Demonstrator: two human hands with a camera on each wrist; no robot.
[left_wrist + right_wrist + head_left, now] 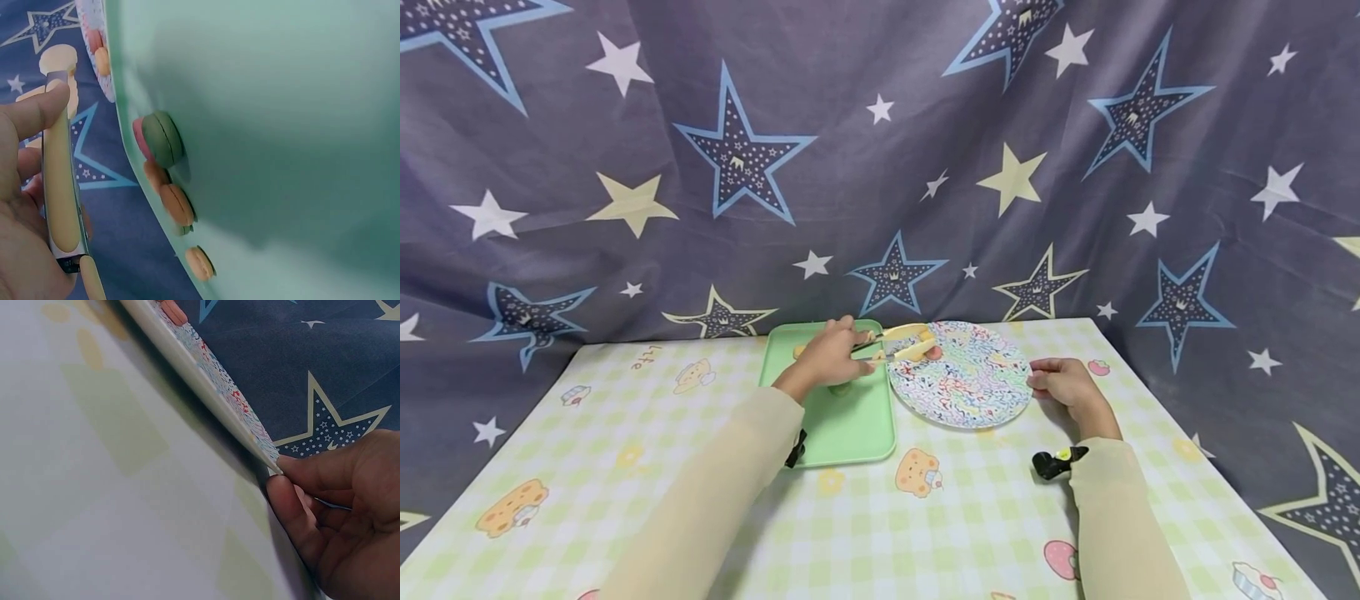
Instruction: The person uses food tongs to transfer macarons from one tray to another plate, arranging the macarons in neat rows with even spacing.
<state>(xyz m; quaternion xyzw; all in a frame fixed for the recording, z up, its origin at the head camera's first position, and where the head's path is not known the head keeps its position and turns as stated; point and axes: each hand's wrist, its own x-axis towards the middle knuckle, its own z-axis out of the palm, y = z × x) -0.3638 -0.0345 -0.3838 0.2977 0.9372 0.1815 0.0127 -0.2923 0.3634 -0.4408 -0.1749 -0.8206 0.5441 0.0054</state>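
My left hand (831,354) grips a pair of tongs (60,194) with cream-coloured grips and tips, above the green tray (850,433). The tong tips reach past the tray's right side, over the left part of a round speckled plate (970,392). On the plate near the tips lie a pink macaron (94,41) and an orange-yellow macaron (102,61). Several macarons sit along one edge of the tray, among them a green one (164,139), an orange one (177,204) and a pale orange one (199,263). My right hand (1067,387) pinches the plate's right rim between thumb and fingers.
A checked tablecloth (970,533) with cartoon prints covers the table. Behind it hangs a dark curtain (850,192) patterned with stars, close to the far ends of the tray and plate. Tray and plate stand side by side, their edges meeting.
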